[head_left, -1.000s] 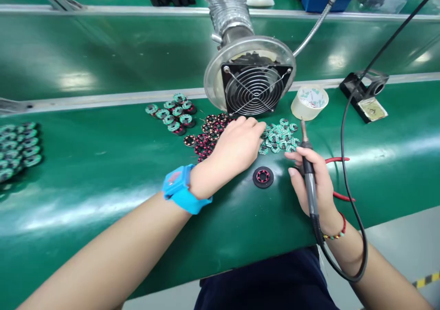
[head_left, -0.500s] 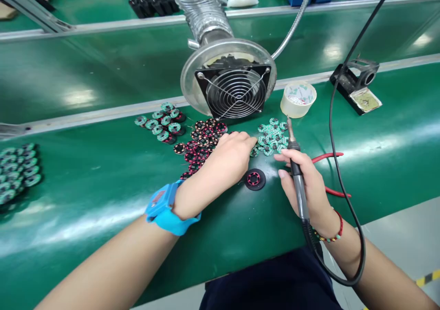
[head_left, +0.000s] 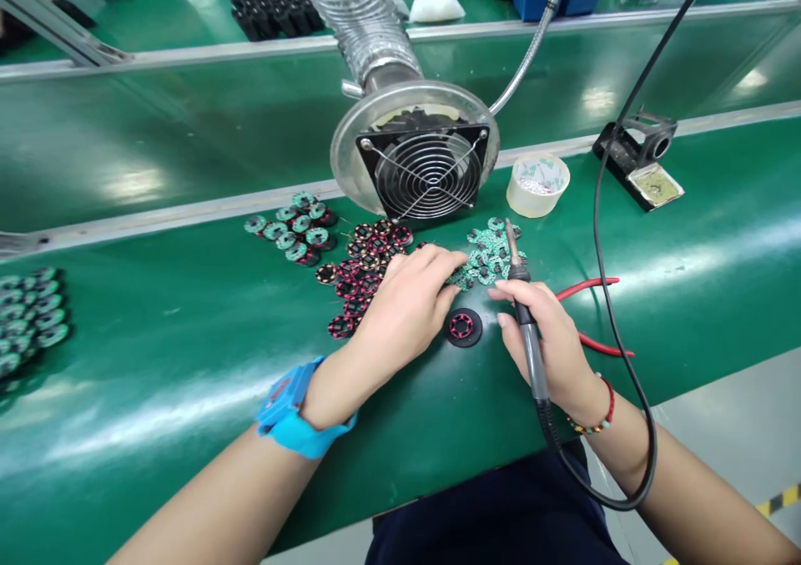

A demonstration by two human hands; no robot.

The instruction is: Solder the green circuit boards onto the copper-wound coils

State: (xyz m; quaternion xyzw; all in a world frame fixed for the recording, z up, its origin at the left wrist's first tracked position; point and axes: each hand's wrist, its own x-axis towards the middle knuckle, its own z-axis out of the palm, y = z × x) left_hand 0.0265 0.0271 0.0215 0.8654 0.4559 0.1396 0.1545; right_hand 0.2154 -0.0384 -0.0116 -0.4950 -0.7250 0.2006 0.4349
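A: The left hand (head_left: 410, 298) lies palm down on the green table (head_left: 156, 331), fingers curled, fingertips (head_left: 454, 262) at the near edge of the pile of small green circuit boards (head_left: 491, 258); whether it pinches one I cannot tell. What is the biggest thing by it?

B: The fume extractor fan (head_left: 427, 170) with its wire grille, standing just behind the piles. Left of the boards is a heap of red and copper wound coils (head_left: 366, 269), partly under that hand.

A: And the right hand (head_left: 551, 344)?

B: It is closed round a soldering iron (head_left: 524, 319), the tip pointing away over the green boards, the black cable (head_left: 617, 315) looping back past the wrist. Red-handled cutters (head_left: 591, 315) lie just behind it.

A: Smallest?

B: A single black ring holder with a red coil (head_left: 462, 327), on the table between both hands, touching neither
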